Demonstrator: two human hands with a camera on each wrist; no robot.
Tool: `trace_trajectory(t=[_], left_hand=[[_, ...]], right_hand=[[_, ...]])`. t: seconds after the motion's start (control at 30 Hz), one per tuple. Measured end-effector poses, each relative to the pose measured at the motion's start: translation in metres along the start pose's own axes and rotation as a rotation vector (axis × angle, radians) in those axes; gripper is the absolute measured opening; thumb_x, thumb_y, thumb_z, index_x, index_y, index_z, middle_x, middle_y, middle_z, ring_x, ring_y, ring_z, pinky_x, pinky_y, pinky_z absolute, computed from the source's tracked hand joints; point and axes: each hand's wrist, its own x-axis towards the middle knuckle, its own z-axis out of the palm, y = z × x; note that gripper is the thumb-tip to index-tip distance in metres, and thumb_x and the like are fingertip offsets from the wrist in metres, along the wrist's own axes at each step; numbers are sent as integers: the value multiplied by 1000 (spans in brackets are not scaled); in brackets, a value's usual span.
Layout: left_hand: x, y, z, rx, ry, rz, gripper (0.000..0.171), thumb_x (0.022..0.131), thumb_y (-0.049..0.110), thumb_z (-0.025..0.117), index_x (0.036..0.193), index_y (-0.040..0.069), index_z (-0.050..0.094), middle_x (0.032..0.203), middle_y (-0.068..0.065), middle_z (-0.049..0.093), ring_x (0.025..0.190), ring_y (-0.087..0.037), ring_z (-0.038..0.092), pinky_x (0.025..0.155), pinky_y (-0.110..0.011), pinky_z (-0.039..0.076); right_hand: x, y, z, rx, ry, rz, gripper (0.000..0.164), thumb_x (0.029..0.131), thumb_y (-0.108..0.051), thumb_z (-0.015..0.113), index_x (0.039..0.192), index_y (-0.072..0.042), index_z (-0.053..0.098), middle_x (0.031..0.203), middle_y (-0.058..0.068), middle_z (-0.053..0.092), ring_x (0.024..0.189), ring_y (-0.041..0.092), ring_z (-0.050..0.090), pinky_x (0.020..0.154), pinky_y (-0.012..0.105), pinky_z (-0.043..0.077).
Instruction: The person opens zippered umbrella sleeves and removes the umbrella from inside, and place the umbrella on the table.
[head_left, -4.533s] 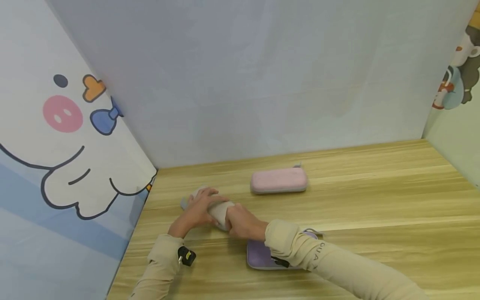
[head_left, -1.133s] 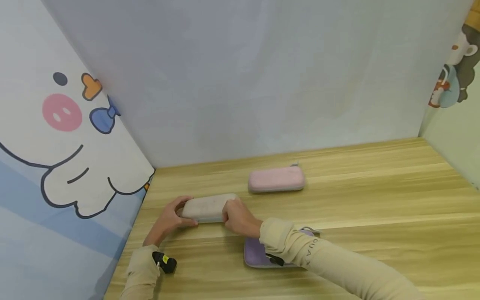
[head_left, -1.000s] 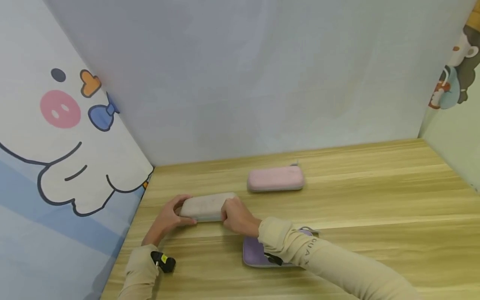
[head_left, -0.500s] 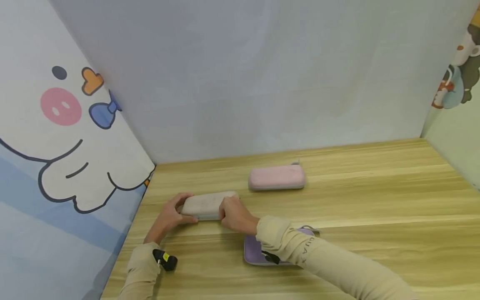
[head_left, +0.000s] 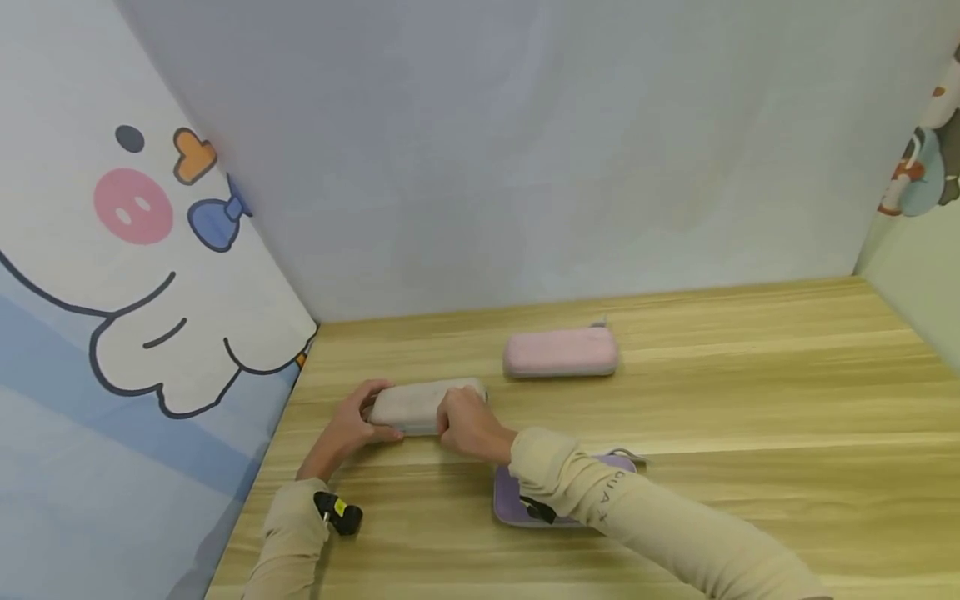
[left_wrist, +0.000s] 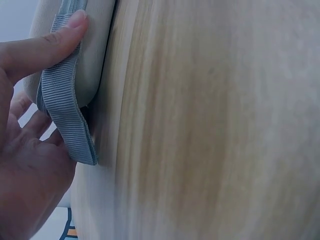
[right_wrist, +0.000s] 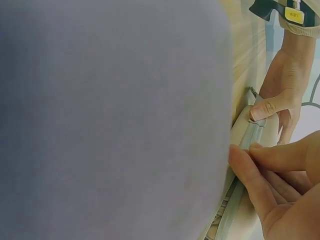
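Note:
A beige zip-up pencil case [head_left: 408, 406] lies on the wooden table at left of centre, its long side roughly level. My left hand [head_left: 351, 429] grips its left end, fingers behind and thumb in front. In the left wrist view the thumb presses a grey ribbon loop [left_wrist: 67, 100] against that end. Toward the case's right end, my right hand [head_left: 468, 425] pinches at the front seam; the zipper pull itself is hidden by the fingertips. Behind those fingers, the right wrist view shows the zipper seam [right_wrist: 234, 202] parted, with a narrow gap.
A pink case [head_left: 561, 352] lies farther back, right of the beige one. Under my right forearm sits a purple case [head_left: 510, 502], partly covered by the sleeve. A pale wall [head_left: 562, 167] rises behind the table, and a cartoon-printed panel [head_left: 135, 333] stands at left.
The beige case, slanted before, now lies level. My left hand has moved from its top to its left end. Over the last second my right hand has slid left along the front seam.

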Motion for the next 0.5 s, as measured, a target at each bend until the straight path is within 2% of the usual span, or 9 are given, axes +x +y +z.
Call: trace_trajectory(t=[0.23,0.5], left_hand=[[-2,1,1,13,-13,-6,84,66,13,87,137,11,43,138,-16,44,120,-35,47,95,-48,41],[-3,3,0,10,0,10,83,65,11,87,136,10,44,136,-16,46,119,-35,47,96,-49,40]], right_hand=[[3,-3,3,49,-25,34,26,61,16,62,50,-8,65,50,-3,58,47,3,41,44,13,35],[6,-4,5,66,-19,32,27,61,16,61,48,-8,63,48,-6,53,47,4,38,44,13,33]])
